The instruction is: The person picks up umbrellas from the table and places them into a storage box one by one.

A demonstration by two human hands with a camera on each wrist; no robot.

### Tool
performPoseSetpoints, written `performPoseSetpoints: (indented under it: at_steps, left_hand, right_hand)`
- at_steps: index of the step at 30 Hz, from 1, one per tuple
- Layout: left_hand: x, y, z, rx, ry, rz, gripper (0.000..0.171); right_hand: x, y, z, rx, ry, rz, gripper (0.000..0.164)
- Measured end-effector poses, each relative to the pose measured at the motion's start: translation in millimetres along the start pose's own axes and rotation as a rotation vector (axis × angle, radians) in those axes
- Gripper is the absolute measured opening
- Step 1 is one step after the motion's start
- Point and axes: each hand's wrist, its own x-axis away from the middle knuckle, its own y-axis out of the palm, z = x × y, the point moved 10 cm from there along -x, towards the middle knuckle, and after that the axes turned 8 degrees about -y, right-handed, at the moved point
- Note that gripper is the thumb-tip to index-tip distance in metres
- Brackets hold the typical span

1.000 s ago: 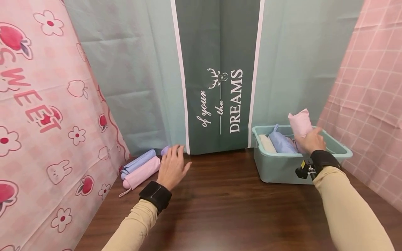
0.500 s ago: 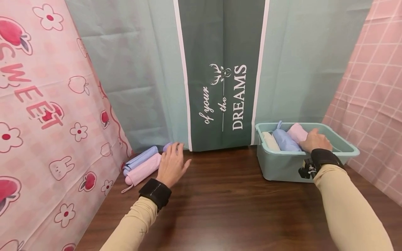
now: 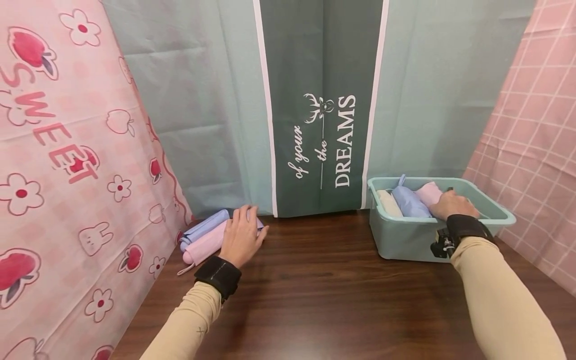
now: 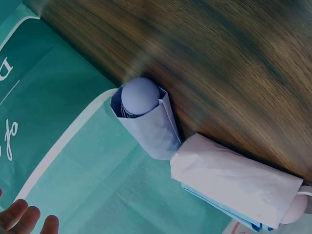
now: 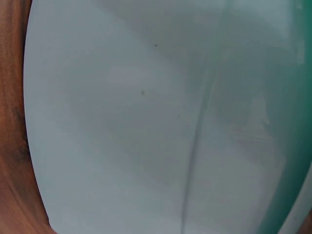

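My left hand (image 3: 239,239) hovers palm down with relaxed fingers over the small folded umbrellas at the left. In the left wrist view its fingertips (image 4: 30,217) are apart from them. A purple umbrella (image 4: 151,131) with a round handle end lies by a pink umbrella (image 4: 234,178); a blue umbrella (image 3: 204,229) lies behind the pink one. My right hand (image 3: 455,204) is lowered into the light green bin (image 3: 405,240), gripping another pink umbrella (image 3: 428,193), its fingers mostly hidden. Beside that in the bin lie a blue umbrella (image 3: 409,202) and a cream one (image 3: 389,204).
Brown wooden table (image 3: 315,290) spreads between the umbrellas and the bin. A green cloth (image 3: 234,125) hangs along the back. Pink printed cloth (image 3: 67,200) walls the left, pink checked cloth (image 3: 535,165) the right. The right wrist view shows mostly the bin's wall (image 5: 122,122).
My right hand has lowered the pink umbrella from above the bin's rim to inside, beside the blue one. My left hand has shifted slightly left over the umbrellas.
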Motion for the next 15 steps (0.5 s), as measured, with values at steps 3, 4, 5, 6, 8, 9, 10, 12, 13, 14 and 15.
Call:
performPoseSetpoints:
  at_steps: [3,4,5,6,8,9,10,12,13,14,15]
  left_hand:
    - [1.7,-5.0,-6.7,0.015,-0.022,-0.006,0.053]
    - [2.4,-6.9,-8.6,0.018,-0.028,-0.006,0.053]
    - [3.3,-8.6,-10.4,0.02,-0.034,-0.006,0.053]
    - [4.2,-10.6,-11.7,0.019,-0.036,-0.001,0.054]
    - [6.1,-13.6,-13.9,0.017,-0.04,0.003,0.055]
    - [7.0,-14.9,-14.6,0.016,-0.039,0.006,0.056]
    - [7.9,-16.0,-15.3,0.015,-0.039,0.009,0.056]
    - [9.6,-18.4,-16.9,0.014,-0.04,0.015,0.056]
    - [10.2,-19.5,-18.1,0.014,-0.044,0.016,0.055]
    - [10.8,-21.1,-19.4,0.013,-0.046,0.02,0.055]
    - [11.4,-22.7,-21.0,0.012,-0.049,0.025,0.054]
  right_hand:
    - [3.1,-1.5,-0.9,0.005,0.022,-0.022,0.069]
    - [4.1,-2.0,-1.4,0.003,0.021,-0.024,0.067]
    - [5.4,-1.9,-1.5,0.0,0.024,-0.032,0.065]
    - [6.6,-1.6,-1.8,-0.003,0.021,-0.039,0.064]
    - [9.7,-0.5,-3.3,-0.008,0.004,-0.057,0.061]
    - [11.5,-0.3,-4.2,-0.01,-0.006,-0.062,0.06]
    - [13.2,-0.6,-5.6,-0.008,-0.023,-0.058,0.06]
    - [16.8,-3.1,-10.7,-0.005,-0.045,-0.032,0.06]
    - [18.1,-6.2,-15.7,0.0,-0.062,0.007,0.059]
    - [19.0,-10.4,-22.8,0.003,-0.087,0.064,0.056]
    - [20.4,-15.9,-32.9,0.007,-0.12,0.133,0.054]
